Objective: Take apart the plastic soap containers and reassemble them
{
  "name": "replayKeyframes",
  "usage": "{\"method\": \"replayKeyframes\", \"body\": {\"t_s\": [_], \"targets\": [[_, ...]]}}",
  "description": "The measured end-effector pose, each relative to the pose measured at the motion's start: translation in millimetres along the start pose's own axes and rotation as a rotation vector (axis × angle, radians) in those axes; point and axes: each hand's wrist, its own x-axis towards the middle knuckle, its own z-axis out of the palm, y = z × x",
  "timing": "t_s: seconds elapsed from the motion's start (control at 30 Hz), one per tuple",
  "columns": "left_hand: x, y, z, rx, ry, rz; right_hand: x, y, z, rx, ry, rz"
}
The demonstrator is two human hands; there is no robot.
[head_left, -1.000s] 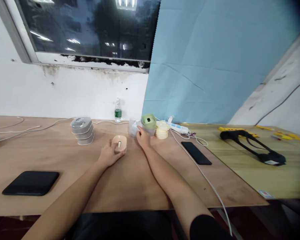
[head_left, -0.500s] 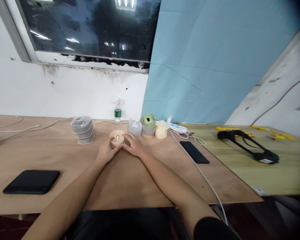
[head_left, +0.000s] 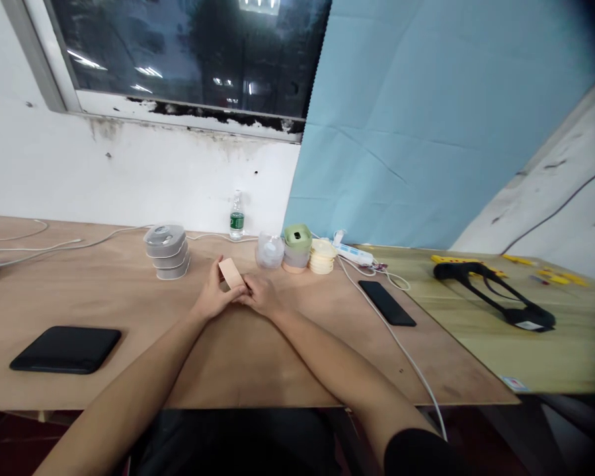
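A small peach-coloured lidded box [head_left: 231, 273] is tipped on edge just above the wooden table [head_left: 129, 297], held between both hands. My left hand [head_left: 215, 297] grips it from the left and below with the thumb up along its side. My right hand [head_left: 260, 294] closes on its lower right corner. Just beyond stand a clear container [head_left: 269, 251], a green-lidded stack [head_left: 297, 246] and a pile of pale yellow lids [head_left: 322, 256]. A stack of grey boxes [head_left: 167, 250] stands to the left.
A black tablet [head_left: 65, 348] lies near the front left edge. A black phone [head_left: 387, 302] and a white cable [head_left: 401, 347] lie to the right. A water bottle [head_left: 237, 215] stands by the wall. A black strap device [head_left: 496, 295] rests on the lighter table at right.
My right hand left the clear container and came back to the peach box. Both hands then lifted the box and tipped it on edge, its top turned away.
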Motion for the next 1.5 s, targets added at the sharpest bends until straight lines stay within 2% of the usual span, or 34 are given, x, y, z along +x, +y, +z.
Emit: {"method": "replayKeyframes", "body": {"t_s": [0.17, 0.33, 0.47, 0.6, 0.73, 0.9, 1.0, 1.1, 1.2, 1.33, 1.4, 1.5], "targets": [[4.6, -8.4, 1.9, -0.107, 0.006, -0.035, 2.0, 13.1, -3.6, 0.072, -0.137, 0.036], [10.1, -8.2, -0.7, -0.163, 0.062, -0.062, 1.0, 23.0, 1.2, 0.19, -0.121, 0.155], [11.1, -3.4, -1.7, -0.191, 0.137, -0.087, -0.1, 28.1, 5.5, 0.25, 0.006, 0.303], [13.5, -5.3, -2.1, -0.239, 0.191, -0.26, 0.0, 33.0, 8.4, 0.286, 0.172, 0.416], [16.9, -4.9, -4.5, -0.345, 0.245, -0.334, 0.0, 31.6, 8.0, 0.318, 0.187, 0.376], [17.7, -3.4, -6.4, -0.394, 0.259, -0.372, 1.2, 25.6, 0.0, 0.211, 0.148, 0.221], [16.1, -4.2, -3.6, -0.397, 0.222, -0.374, 1.7, 30.2, -3.9, 0.158, 0.266, 0.197], [13.9, -5.3, 0.7, -0.37, 0.168, -0.346, 1.8, 42.3, -9.2, 0.166, 0.431, 0.276], [11.9, -6.1, 3.3, -0.337, 0.106, -0.296, 4.8, 57.1, -26.8, 0.168, 0.548, 0.363], [10.4, -6.2, 3.5, -0.288, 0.081, -0.25, 19.2, 76.8, -77.4, -0.016, 0.721, 0.523], [10.4, -6.3, 3.5, -0.276, 0.078, -0.25, 29.9, 88.4, -106.1, -0.102, 0.744, 0.613], [10.9, -6.4, 3.6, -0.283, 0.075, -0.256, 44.7, 107.5, -138.0, -0.14, 0.689, 0.704]]}}
